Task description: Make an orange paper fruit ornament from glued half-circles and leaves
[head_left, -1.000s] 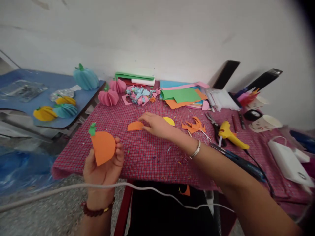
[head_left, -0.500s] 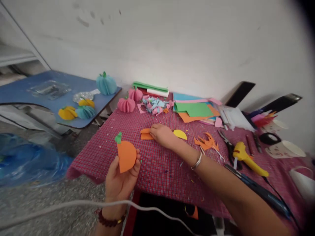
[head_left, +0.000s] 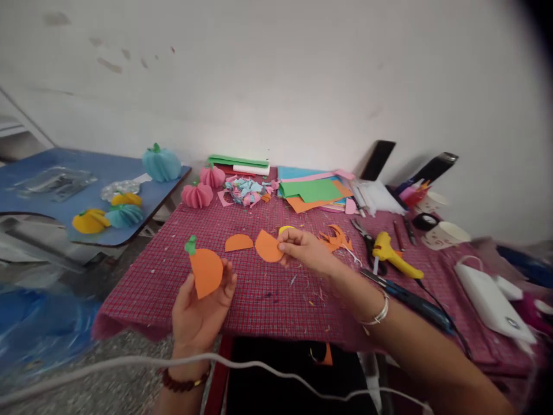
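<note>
My left hand [head_left: 201,314] holds an orange paper half-circle [head_left: 208,271] with a green paper stem [head_left: 190,245] at its upper corner, its fingers curled behind the paper. Between the thumb and fingers of my right hand [head_left: 302,249] is a second orange half-circle [head_left: 266,246], lifted just over the cloth. Another orange half-circle [head_left: 239,242] lies flat on the checked tablecloth, between the two hands. A yellow paper piece [head_left: 286,229] shows partly behind my right fingers.
Orange scraps [head_left: 337,237], scissors [head_left: 367,242] and a yellow glue gun [head_left: 395,256] lie to the right. Coloured sheets [head_left: 315,191], shredded paper [head_left: 246,190] and pink paper pumpkins [head_left: 197,196] sit at the back. A white cable [head_left: 259,366] crosses in front. Left stands a blue table [head_left: 82,196].
My right hand has picked up an orange half-circle from the cloth and drawn it to the right, leaving one lying there. My left hand still holds its stemmed piece. The view has shifted right.
</note>
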`<state>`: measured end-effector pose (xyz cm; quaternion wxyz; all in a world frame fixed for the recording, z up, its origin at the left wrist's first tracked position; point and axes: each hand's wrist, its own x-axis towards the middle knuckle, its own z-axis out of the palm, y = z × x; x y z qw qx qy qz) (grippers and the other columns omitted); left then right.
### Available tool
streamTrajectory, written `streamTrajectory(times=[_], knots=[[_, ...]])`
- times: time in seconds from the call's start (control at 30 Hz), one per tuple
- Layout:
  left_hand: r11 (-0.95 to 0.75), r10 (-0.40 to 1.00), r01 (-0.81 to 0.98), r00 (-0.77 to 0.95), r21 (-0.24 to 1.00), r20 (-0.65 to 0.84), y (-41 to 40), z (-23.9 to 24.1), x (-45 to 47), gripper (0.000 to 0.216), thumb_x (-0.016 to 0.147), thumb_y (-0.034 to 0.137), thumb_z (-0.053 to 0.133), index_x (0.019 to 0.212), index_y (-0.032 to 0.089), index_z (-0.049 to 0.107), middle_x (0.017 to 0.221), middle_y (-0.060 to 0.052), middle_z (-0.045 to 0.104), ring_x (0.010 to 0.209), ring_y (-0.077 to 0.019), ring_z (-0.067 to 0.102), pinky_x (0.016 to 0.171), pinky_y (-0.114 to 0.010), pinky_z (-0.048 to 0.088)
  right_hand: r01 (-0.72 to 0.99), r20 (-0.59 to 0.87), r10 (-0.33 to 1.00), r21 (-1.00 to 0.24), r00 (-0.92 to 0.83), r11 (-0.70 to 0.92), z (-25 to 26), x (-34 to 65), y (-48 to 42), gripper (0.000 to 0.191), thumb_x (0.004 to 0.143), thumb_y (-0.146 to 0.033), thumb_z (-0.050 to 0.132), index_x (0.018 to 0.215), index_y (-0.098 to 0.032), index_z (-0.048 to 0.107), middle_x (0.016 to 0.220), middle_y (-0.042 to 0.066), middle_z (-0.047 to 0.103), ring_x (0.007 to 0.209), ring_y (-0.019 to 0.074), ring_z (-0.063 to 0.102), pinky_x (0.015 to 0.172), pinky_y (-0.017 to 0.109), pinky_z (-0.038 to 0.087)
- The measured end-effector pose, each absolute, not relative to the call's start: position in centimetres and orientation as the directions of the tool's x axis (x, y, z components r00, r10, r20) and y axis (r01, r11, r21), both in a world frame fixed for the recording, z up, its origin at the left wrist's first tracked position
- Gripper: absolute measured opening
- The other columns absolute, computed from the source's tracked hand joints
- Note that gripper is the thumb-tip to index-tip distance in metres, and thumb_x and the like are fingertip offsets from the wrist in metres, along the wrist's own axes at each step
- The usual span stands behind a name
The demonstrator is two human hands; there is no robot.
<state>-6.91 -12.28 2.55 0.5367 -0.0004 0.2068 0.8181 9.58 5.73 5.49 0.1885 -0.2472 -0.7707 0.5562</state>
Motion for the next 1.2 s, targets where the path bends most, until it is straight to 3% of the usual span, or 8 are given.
streamTrajectory(times=[0.17, 0.33, 0.53, 0.7, 0.8, 0.9, 1.03, 1.2], knots=[[-0.187, 0.948, -0.895, -0.273, 0.406, -0.164, -8.6, 4.3, -2.6, 0.021, 0.081, 0.018, 0.063, 0.100, 0.016, 0.073, 0.100, -0.011, 0.077, 0.098, -0.0277, 0.071, 0.086, -0.039, 0.059, 0.085, 0.119, 0.708, -0.966, -0.696, 0.246, 5.4, 14.2, 3.7, 0.025, 0.085, -0.044, 0.052, 0.079, -0.022, 0.042, 0.060, -0.006, 0.049, 0.047, 0.0094, 0.048, 0.048, 0.022, 0.044], [-0.169, 0.960, -0.856, -0.255, 0.488, -0.115, -6.5, 6.1, 0.8, 0.022, 0.076, 0.020, 0.066, 0.095, 0.012, 0.073, 0.091, -0.013, 0.077, 0.089, -0.0275, 0.073, 0.080, -0.035, 0.061, 0.295, 0.305, 0.750, -0.782, -0.587, 0.549, 5.1, 17.9, 2.2, 0.019, 0.084, -0.023, 0.044, 0.073, -0.024, 0.029, 0.077, 0.000, 0.056, 0.061, 0.0112, 0.050, 0.056, 0.023, 0.040], [-0.294, 0.901, -0.742, -0.426, 0.603, -0.085, -6.9, 7.1, 0.5, 0.024, 0.079, 0.021, 0.059, 0.096, 0.011, 0.070, 0.091, -0.014, 0.076, 0.082, -0.0230, 0.073, 0.070, -0.026, 0.062, 0.534, 0.182, 0.704, -0.531, -0.687, 0.658, 3.7, 21.8, 0.6, 0.013, 0.075, -0.007, 0.046, 0.080, -0.019, 0.049, 0.086, 0.006, 0.060, 0.073, 0.0176, 0.052, 0.065, 0.030, 0.035], [-0.160, 0.909, -0.771, -0.359, 0.616, -0.212, -7.9, 5.6, 1.9, 0.020, 0.080, 0.019, 0.057, 0.095, 0.012, 0.070, 0.090, -0.013, 0.076, 0.081, -0.0243, 0.073, 0.068, -0.029, 0.063, 0.617, 0.090, 0.680, -0.346, -0.728, 0.707, 3.6, 25.3, 0.0, 0.018, 0.077, -0.003, 0.045, 0.084, -0.013, 0.057, 0.091, 0.012, 0.061, 0.073, 0.0195, 0.052, 0.066, 0.033, 0.036], [-0.085, 0.916, -0.799, -0.298, 0.595, -0.269, -7.8, 4.5, 3.2, 0.019, 0.078, 0.017, 0.059, 0.093, 0.011, 0.070, 0.089, -0.013, 0.076, 0.081, -0.0268, 0.074, 0.069, -0.031, 0.063, 0.607, 0.041, 0.631, -0.236, -0.774, 0.759, 4.4, 26.7, 0.0, 0.010, 0.082, -0.015, 0.054, 0.091, -0.014, 0.059, 0.097, 0.010, 0.061, 0.077, 0.0196, 0.055, 0.069, 0.032, 0.040], [-0.036, 0.932, -0.812, -0.238, 0.582, -0.275, -7.7, 3.9, 3.9, 0.019, 0.077, 0.016, 0.060, 0.093, 0.011, 0.070, 0.089, -0.012, 0.076, 0.080, -0.0277, 0.074, 0.069, -0.033, 0.064, 0.608, 0.049, 0.632, -0.226, -0.773, 0.761, 5.0, 27.0, 0.4, 0.024, 0.084, -0.031, 0.064, 0.101, -0.015, 0.057, 0.103, 0.009, 0.060, 0.087, 0.0205, 0.058, 0.075, 0.031, 0.044], [0.000, 0.943, -0.819, -0.191, 0.574, -0.273, -7.7, 3.8, 4.1, 0.019, 0.075, 0.017, 0.063, 0.093, 0.012, 0.071, 0.089, -0.013, 0.077, 0.080, -0.0277, 0.074, 0.069, -0.032, 0.064, 0.659, 0.043, 0.672, -0.159, -0.739, 0.735, 4.9, 25.7, 0.5, 0.032, 0.084, -0.035, 0.066, 0.105, -0.014, 0.058, 0.104, 0.011, 0.061, 0.088, 0.0223, 0.059, 0.076, 0.033, 0.044], [0.038, 0.933, -0.823, -0.173, 0.566, -0.314, -8.0, 3.9, 4.3, 0.019, 0.073, 0.019, 0.069, 0.091, 0.015, 0.071, 0.091, -0.011, 0.078, 0.082, -0.0273, 0.074, 0.070, -0.031, 0.064, 0.669, 0.008, 0.670, -0.062, -0.742, 0.741, 4.4, 24.5, 0.2, 0.020, 0.087, -0.030, 0.061, 0.096, -0.013, 0.061, 0.096, 0.011, 0.062, 0.084, 0.0224, 0.059, 0.070, 0.032, 0.042]])
